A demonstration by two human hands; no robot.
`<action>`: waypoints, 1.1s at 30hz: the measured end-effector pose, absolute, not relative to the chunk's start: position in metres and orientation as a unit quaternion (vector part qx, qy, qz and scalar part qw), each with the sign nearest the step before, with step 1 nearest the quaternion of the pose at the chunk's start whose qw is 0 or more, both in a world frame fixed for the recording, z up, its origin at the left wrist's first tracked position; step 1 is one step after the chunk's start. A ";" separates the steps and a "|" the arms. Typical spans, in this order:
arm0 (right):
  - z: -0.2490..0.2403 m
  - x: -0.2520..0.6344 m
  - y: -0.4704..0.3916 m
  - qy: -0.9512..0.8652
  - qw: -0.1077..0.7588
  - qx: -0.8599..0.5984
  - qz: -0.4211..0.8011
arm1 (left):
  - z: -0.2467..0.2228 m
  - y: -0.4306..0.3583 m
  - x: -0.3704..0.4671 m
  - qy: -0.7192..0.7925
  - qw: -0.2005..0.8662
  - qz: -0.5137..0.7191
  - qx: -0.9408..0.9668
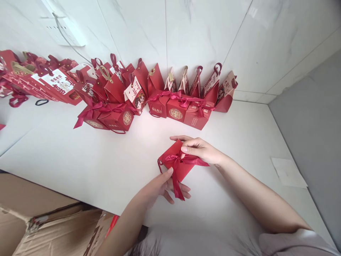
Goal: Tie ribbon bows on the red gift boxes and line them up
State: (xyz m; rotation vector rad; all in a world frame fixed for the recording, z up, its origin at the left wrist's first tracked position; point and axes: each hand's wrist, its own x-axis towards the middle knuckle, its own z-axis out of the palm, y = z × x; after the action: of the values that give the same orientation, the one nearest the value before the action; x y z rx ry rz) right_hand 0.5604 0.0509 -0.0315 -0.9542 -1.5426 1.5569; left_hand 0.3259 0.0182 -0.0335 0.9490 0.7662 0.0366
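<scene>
A small red gift box [184, 171] with a crimson ribbon bow [177, 160] on top sits on the white table in front of me. My right hand [198, 147] grips its far right side, one finger stretched along the back and the bent fingers by the bow. At the near left corner is my left hand [166, 185], its thumb touching the box's edge and its other fingers spread. One ribbon tail hangs down across those fingers. A dark red cord handle [159, 166] loops out at the box's left side.
Several ribboned red boxes [175, 111] stand behind, with handled gift bags [136, 93] along the tiled wall. More red bags [57, 83] lie at the left. An open cardboard box [53, 227] is below the table's front edge. White paper [288, 172] lies at the right.
</scene>
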 end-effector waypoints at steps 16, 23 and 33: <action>-0.032 0.555 0.048 -0.538 0.412 -0.404 0.614 | -0.043 0.053 0.296 0.413 0.746 0.307 0.423; -0.028 0.563 0.048 -0.582 0.371 -0.405 0.599 | -0.048 0.049 0.299 0.392 0.720 0.244 0.518; -0.020 0.569 0.050 -0.587 0.339 -0.407 0.612 | -0.046 0.050 0.301 0.391 0.701 0.247 0.543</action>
State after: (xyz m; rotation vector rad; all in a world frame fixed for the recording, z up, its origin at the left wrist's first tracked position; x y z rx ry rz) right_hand 0.5688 0.0503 -0.0204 -1.0603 -1.5284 1.5943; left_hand 0.3007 0.0497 -0.0457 1.2085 0.8698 0.5493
